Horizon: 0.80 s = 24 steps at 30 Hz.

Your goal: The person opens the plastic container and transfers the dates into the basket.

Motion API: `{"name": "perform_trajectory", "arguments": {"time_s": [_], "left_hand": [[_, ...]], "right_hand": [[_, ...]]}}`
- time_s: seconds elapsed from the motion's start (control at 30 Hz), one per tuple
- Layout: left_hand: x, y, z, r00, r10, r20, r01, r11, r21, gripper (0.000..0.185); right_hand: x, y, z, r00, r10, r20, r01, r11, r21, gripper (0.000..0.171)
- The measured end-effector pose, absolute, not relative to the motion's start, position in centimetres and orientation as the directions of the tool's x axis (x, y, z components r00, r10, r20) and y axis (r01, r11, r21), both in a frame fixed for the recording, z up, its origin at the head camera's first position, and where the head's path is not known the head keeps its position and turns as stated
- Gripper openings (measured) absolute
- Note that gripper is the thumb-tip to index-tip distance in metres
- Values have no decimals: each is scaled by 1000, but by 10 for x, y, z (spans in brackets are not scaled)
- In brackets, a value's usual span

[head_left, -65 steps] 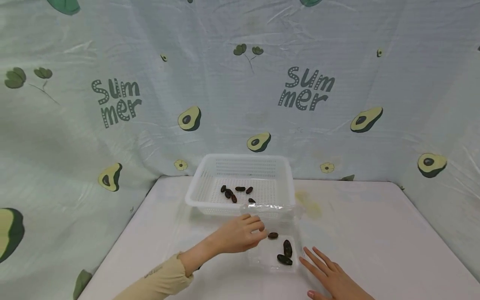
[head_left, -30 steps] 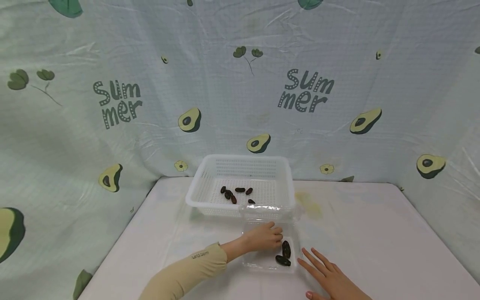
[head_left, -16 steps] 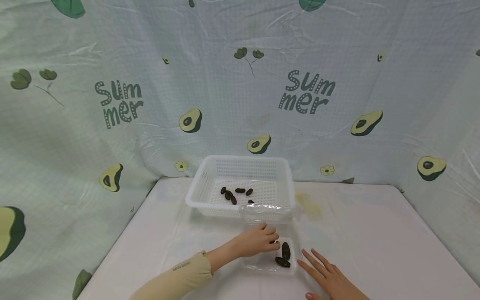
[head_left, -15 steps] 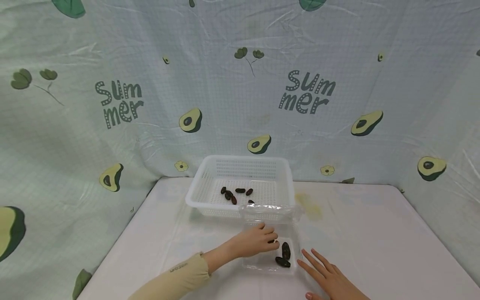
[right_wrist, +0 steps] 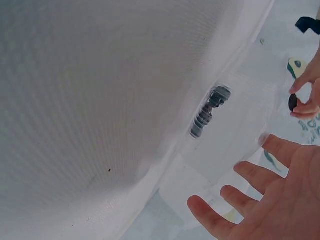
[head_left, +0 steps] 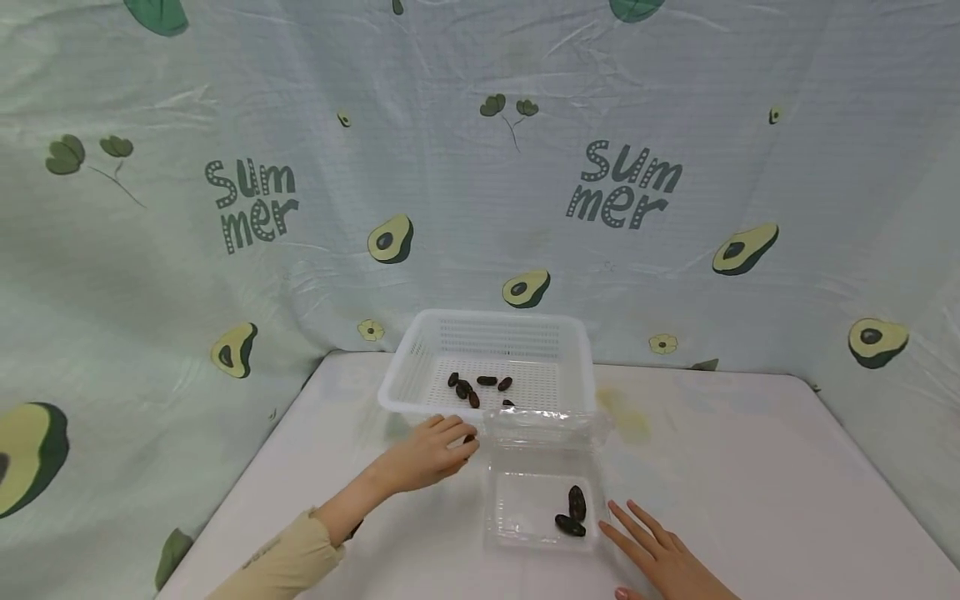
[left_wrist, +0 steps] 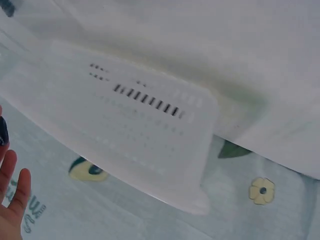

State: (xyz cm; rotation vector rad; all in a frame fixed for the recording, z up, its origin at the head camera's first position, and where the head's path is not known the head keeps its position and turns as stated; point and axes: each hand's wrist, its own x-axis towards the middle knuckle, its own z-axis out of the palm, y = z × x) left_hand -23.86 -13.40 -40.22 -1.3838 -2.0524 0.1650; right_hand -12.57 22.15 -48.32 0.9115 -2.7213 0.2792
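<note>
My left hand [head_left: 467,442] pinches a dark date [head_left: 469,437] between thumb and fingertips, just in front of the white slotted basket [head_left: 498,316] and left of the clear plastic box [head_left: 525,504]. The right wrist view shows the same pinched date [right_wrist: 293,102]. Two dates [head_left: 575,503] lie in the box's right half. Several dates [head_left: 480,383] lie on the basket's floor. My right hand [head_left: 637,533] rests flat on the table with fingers spread, just right of the box and holding nothing. The left wrist view shows the basket's side wall [left_wrist: 140,125] close up.
The box's clear lid [head_left: 546,423] stands up against the basket's front wall. The white table [head_left: 735,467] has a yellowish stain [head_left: 622,412] right of the basket. An avocado-print cloth [head_left: 480,183] walls in the back and both sides.
My left hand has come out of the clear box with a date and moved left and back to the basket's front. The right hand has stayed put.
</note>
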Motion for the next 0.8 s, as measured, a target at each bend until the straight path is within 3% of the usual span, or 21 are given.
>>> {"name": "perform_trajectory", "arguments": {"time_s": [0.17, 0.33, 0.8], "left_hand": [[-267, -157, -392, -279, 808, 518, 754, 519, -404, 25], [-301, -164, -375, -369, 765, 527, 727, 591, -348, 23], [-358, -133, -358, -533, 701, 474, 660, 695, -286, 20]], "right_hand": [[-125, 222, -485, -762, -563, 320, -608, 792, -54, 64], [-126, 222, -486, -762, -565, 316, -616, 783, -87, 64], [-125, 221, -489, -752, -566, 339, -615, 787, -52, 65]]}}
